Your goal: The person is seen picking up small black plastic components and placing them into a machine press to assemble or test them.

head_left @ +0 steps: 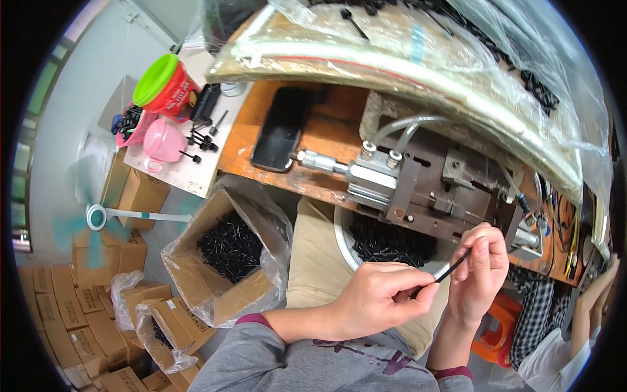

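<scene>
A thin black rod (450, 268) slants between my two hands, above my lap and in front of the bench. My left hand (382, 298) pinches its lower end between thumb and fingers. At the upper end, my right hand (482, 269) grips it with thumb and fingertips. Just beyond them stands a bench fixture with a silver air cylinder (372, 183), a dark metal base and a small clamp block (447, 206). Below its edge, a white tub (343, 238) holds many black rods (392, 240), partly hidden by my hands.
On the wooden bench (241, 153) lies a black phone (282, 130). To the left are an open carton (189, 274) of black parts, a running fan (96, 217), stacked boxes (88, 343) and a red bucket (171, 91). A light tube (392, 62) crosses above. Another person's arm (591, 300) is at right.
</scene>
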Motion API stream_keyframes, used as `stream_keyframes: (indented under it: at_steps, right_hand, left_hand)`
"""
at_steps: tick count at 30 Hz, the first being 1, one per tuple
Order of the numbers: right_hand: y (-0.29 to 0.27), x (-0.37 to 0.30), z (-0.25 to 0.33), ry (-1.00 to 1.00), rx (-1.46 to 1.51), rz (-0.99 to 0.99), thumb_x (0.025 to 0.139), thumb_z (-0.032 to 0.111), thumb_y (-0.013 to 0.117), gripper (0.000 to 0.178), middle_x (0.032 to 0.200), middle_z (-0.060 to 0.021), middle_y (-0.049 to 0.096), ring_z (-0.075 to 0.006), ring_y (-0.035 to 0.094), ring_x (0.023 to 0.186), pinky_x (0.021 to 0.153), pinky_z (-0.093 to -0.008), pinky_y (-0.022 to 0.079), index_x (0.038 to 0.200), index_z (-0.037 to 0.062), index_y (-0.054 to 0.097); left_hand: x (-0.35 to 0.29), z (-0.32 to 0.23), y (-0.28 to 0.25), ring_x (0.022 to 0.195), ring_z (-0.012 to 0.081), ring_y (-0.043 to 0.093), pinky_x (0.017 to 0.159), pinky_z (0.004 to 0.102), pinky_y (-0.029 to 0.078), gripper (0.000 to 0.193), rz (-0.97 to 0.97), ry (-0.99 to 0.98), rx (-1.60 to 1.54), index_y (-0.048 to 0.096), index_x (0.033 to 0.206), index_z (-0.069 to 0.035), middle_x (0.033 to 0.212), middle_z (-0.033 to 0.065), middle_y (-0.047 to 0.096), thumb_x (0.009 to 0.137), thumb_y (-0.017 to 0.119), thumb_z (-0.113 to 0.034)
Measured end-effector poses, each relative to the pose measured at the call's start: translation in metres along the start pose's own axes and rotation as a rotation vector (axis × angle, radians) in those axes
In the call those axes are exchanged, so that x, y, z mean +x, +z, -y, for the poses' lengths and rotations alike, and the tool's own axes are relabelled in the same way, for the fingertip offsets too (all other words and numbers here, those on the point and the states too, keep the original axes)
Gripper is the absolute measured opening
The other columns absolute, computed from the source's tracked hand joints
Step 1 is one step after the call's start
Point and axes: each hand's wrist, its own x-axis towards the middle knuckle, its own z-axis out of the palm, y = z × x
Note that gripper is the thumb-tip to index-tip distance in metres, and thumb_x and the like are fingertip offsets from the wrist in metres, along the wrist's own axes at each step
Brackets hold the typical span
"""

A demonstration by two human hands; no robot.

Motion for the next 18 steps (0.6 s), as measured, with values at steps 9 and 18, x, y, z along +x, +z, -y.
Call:
stream_keyframes:
  at_steps: [9, 18]
  right_hand:
    - [-0.018, 0.026, 0.031, -0.353, -0.05, -0.15, 0.102, 0.016, 0.051, 0.02, 0.087, -0.0098, 0.058, -0.0045, 0.042, 0.047, 0.041, -0.0173, 0.032, 0.099, -0.0028, 0.057]
    - [-0.023, -0.014, -0.002, -0.183, -0.013, -0.241, 0.101, 0.014, 0.053, 0.019, 0.083, -0.0097, 0.057, -0.005, 0.042, 0.045, 0.042, -0.0167, 0.03, 0.094, -0.0025, 0.058]
  left_hand:
    - [0.047, -0.037, -0.091, 0.065, 0.0116, 0.06, 0.06, 0.0261, 0.05, 0.018, -0.31, 0.31, 0.284, 0.065, 0.092, 0.003, 0.081, 0.0094, 0.068, 0.098, 0.051, -0.006]
    - [0.256, -0.151, -0.289, 0.126, 0.0381, 0.052, 0.109, 0.0399, 0.036, 0.068, -1.085, 0.695, 0.939, 0.05, 0.134, 0.008, 0.126, 0.0287, 0.059, 0.096, 0.052, -0.048]
